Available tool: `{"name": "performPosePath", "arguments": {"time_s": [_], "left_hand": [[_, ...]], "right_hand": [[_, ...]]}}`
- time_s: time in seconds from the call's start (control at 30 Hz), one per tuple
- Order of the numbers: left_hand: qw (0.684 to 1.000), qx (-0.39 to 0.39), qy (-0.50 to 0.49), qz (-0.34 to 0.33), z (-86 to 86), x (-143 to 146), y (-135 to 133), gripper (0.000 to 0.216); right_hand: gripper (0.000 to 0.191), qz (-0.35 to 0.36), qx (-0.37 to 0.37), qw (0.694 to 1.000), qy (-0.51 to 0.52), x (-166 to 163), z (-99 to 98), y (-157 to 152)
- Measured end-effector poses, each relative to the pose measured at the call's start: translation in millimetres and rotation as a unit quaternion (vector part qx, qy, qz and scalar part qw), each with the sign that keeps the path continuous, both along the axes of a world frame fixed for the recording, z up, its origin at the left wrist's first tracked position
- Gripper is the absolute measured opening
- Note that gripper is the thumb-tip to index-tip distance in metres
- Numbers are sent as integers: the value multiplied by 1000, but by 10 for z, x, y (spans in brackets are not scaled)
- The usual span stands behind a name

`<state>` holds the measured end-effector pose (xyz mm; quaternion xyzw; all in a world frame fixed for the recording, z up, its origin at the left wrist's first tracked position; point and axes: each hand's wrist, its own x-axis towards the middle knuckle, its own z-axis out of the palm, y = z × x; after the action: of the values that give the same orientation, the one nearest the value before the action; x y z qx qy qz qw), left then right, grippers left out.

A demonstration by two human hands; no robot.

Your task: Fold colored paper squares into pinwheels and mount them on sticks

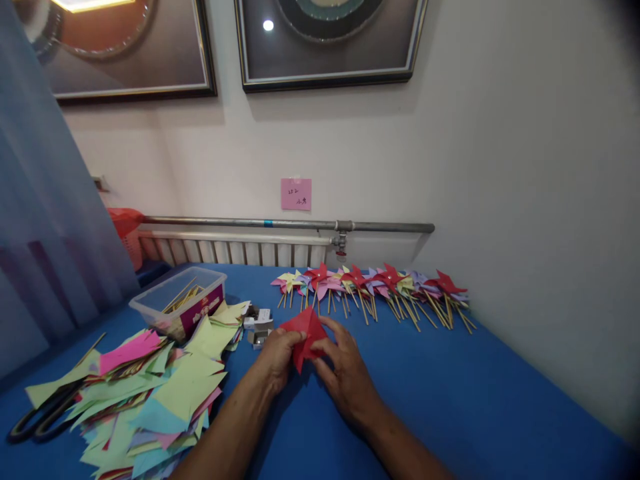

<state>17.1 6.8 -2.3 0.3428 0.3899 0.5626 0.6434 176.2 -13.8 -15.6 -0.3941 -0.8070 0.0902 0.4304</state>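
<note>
A piece of red paper [311, 328], partly folded, is held above the blue table between both hands. My left hand [280, 357] pinches its left side, thumb pressed on top near the middle. On the right side, my right hand [343, 367] has thumb and fingers closed at the paper's edge. The fingertips hide part of the folds. Just left of the paper sit small open cardboard boxes [259, 333]; their contents are too small to make out.
Finished paper pinwheels [355, 280] on sticks lie in a row at the back. To the left are a heap of coloured paper pieces [165, 400], black-handled scissors [47, 417] and a clear plastic tub [165, 287] of sticks. Behind the blue table [450, 400] stand a radiator [240, 250] and wall.
</note>
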Motion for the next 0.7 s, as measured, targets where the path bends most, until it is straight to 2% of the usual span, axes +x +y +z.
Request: {"name": "performPosePath", "arguments": {"time_s": [0.07, 0.27, 0.43, 0.7], "left_hand": [[1000, 7, 16, 0, -1, 3, -1, 15], [998, 17, 63, -9, 2, 29, -10, 17], [997, 33, 69, -28, 7, 62, -28, 15], [996, 25, 73, -41, 14, 67, -50, 13]], "right_hand": [[13, 5, -21, 1000, 12, 2, 35, -16], [28, 20, -142, 980, 136, 3, 49, 27], [17, 18, -200, 953, 228, 6, 15, 129], [19, 36, -281, 922, 265, -43, 62, 99]]}}
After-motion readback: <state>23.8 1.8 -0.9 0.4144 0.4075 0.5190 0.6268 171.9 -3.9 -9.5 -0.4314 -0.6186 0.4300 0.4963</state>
